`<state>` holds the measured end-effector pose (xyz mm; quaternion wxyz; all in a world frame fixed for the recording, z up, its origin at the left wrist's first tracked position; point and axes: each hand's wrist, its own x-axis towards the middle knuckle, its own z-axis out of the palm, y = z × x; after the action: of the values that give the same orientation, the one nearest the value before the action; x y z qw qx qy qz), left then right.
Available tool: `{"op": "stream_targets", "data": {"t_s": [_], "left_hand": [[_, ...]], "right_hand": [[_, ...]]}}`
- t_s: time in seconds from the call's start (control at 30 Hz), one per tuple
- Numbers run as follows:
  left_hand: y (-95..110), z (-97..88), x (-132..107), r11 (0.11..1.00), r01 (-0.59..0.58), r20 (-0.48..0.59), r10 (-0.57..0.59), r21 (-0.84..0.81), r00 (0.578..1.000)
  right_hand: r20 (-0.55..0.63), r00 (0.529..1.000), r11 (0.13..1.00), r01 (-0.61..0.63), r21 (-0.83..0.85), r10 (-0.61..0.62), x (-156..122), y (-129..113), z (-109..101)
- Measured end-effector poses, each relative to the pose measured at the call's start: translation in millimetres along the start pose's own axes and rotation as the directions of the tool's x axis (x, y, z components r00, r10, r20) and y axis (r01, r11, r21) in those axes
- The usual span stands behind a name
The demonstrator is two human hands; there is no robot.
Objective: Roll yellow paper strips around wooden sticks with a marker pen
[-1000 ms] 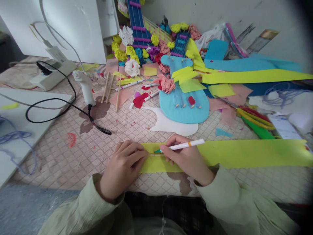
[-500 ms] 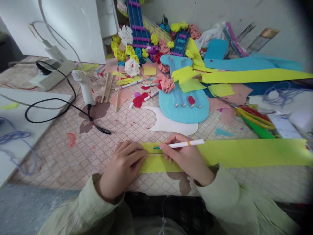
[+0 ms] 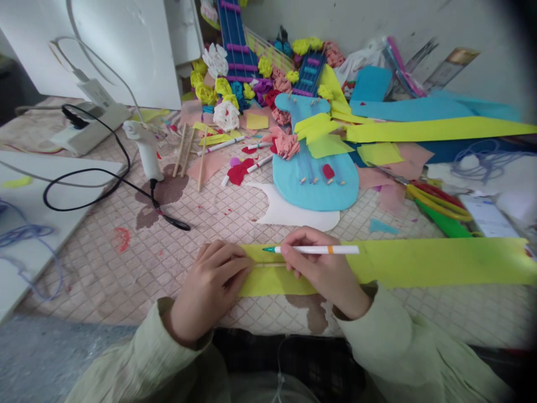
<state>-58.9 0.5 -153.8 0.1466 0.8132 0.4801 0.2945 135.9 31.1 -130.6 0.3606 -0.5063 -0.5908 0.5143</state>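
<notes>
A long strip of yellow crepe paper [image 3: 403, 260] lies flat along the front of the table. Over its left end, my left hand [image 3: 216, 280] is closed, thumb and fingers pressed down on a thin pale stick [image 3: 272, 265] that crosses the paper. My right hand [image 3: 321, 268] pinches a white felt-tip marker [image 3: 306, 249] with an orange band. The marker's green tip points left and hovers just above the stick, close to the left fingertips. Beneath the right fingers the stick's other end is hidden.
A light-blue guitar shape [image 3: 316, 182] lies ahead on white paper. Scissors [image 3: 436, 201] rest to the right. On the left stand a white glue gun [image 3: 145, 151] with its black cable and a power strip [image 3: 92, 131]. Crumpled paper balls [image 3: 226, 116] and wooden sticks [image 3: 202, 159] lie farther back.
My right hand has shifted slightly right with the marker, which now lies more level and shows more of its green tip. The left hand and the strip have stayed put.
</notes>
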Motion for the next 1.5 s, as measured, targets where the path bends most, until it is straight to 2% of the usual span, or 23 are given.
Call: {"op": "stream_targets", "data": {"t_s": [0.2,0.5,1.5], "left_hand": [[0.4,-0.3,0.4,1.0,0.001,0.002,-0.001,-0.009,1.0],[0.4,0.5,1.8,1.0,0.009,-0.001,-0.009,-0.003,1.0],[1.6,-2.3,2.3,1.0,0.005,0.007,-0.005,-0.018,1.0]], "right_hand": [[0.022,0.999,1.0,-0.025,0.008,0.025,-1.4,-1.1,-2.3],[0.02,0.999,0.996,-0.029,-0.083,0.031,-2.0,0.9,-3.6],[0.059,0.995,0.994,-0.074,-0.082,0.079,0.5,1.4,-3.1]]}}
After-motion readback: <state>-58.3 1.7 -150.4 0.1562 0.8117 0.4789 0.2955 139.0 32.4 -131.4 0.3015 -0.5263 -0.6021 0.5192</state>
